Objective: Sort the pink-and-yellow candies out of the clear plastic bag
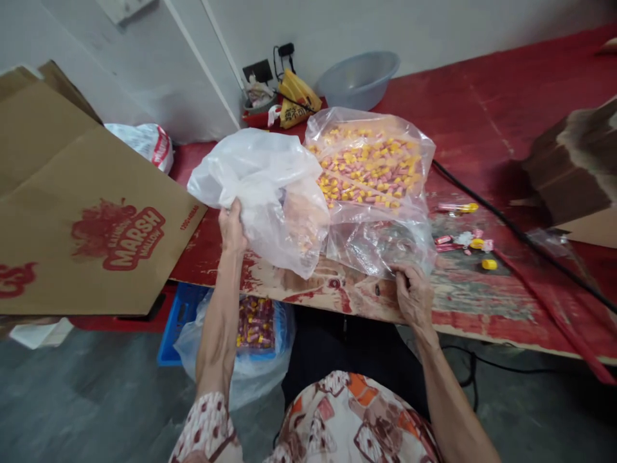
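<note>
Holding the white plastic bag [260,186] up in my left hand [232,226], grip pinching its edge; my right hand [413,292] pinches the clear candy bag [371,173] on the table [482,128]. Most candies remain in it, I judge.

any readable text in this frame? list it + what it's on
"MARSH MALLOW": red print on the flat cardboard sheet, left of the left hand.
Smaller red lines above that logo and at its right: too blurred to read.
Yellow bag by the wall: dark characters, unreadable.
White bag behind the cardboard: red print, unreadable.
Loose candy wrappers on the table: too small to read.
</note>
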Available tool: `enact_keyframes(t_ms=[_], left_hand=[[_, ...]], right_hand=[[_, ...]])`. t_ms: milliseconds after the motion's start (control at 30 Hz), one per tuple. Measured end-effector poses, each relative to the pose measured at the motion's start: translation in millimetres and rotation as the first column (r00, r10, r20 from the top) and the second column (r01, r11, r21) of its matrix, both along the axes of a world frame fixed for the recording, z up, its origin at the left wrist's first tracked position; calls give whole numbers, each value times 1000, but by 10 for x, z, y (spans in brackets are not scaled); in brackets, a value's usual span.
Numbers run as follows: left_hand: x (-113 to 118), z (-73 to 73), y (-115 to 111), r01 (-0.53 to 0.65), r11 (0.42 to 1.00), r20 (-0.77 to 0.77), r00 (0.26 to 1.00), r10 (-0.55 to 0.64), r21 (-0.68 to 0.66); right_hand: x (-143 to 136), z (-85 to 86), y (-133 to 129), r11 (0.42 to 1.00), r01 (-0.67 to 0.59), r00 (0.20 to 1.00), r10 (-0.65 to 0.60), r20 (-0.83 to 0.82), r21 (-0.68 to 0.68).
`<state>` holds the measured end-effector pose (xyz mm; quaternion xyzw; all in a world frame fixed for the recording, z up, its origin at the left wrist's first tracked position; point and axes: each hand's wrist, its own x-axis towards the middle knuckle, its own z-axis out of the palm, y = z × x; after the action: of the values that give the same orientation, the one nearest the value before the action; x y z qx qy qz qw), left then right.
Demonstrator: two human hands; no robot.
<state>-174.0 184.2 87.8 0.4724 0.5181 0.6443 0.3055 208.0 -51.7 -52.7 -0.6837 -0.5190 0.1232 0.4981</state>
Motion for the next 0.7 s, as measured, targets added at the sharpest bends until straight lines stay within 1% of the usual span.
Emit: enact_keyframes(t_ms=[67,133,200,233,300,333,367,400,433,467,500,533,600,633,667,700], left_hand=[[-165,-76,-195,-66,998,-18,998,66,1],[-409,-162,-411,-171,985,-33,985,171,17],[-679,-218,-606,-295,955,-68,953,296,17],[-799,-231,-694,-359,933,-109,928,357,7],[-962,-237,-852,-493,870,-237,844,481,9],[-989,-237,-926,-555,831,-315,781,539,45],[-973,-242,-995,-596,795,-392,709,586,110],[-915,-256,-1057,-608,771,-461,638,616,190],[-817,-281,-1109,-587,764,-523,578,626,266],[-685,-320,-1148,-535,781,-581,540,609,321],[-527,-374,-1170,-460,820,-637,529,561,341],[-352,-441,-1172,-373,871,-691,537,484,321],[5,-606,-1120,-185,960,-775,566,281,212],[167,-698,-1072,-101,983,-801,570,185,154],[307,-792,-1015,-33,994,-816,568,102,101],[417,-884,-955,10,998,-823,566,42,58]], right_hand=[[4,-3,-8,1000,5,1000,-5,3,-13],[7,-8,-15,1000,8,1000,-8,5,-12],[11,-12,-20,1000,6,1000,-6,5,-12],[12,-13,-22,1000,3,1000,-3,4,-16],[14,-15,-24,1000,-1,1000,1,2,-23],[15,-15,-24,1000,-1,1000,1,2,-23],[15,-16,-25,1000,0,1000,0,4,-20],[15,-17,-25,1000,1,1000,0,8,-17],[15,-17,-25,1000,0,1000,0,14,-16],[14,-17,-25,1000,0,1000,0,21,-16],[15,-18,-24,1000,0,1000,0,29,-14],[15,-19,-22,1000,0,999,0,37,-10],[19,-25,-18,1000,2,999,-2,52,2],[21,-31,-16,1000,2,998,-2,55,8],[24,-39,-14,1000,1,998,-1,55,11],[26,-50,-12,1000,0,999,-1,50,13]])
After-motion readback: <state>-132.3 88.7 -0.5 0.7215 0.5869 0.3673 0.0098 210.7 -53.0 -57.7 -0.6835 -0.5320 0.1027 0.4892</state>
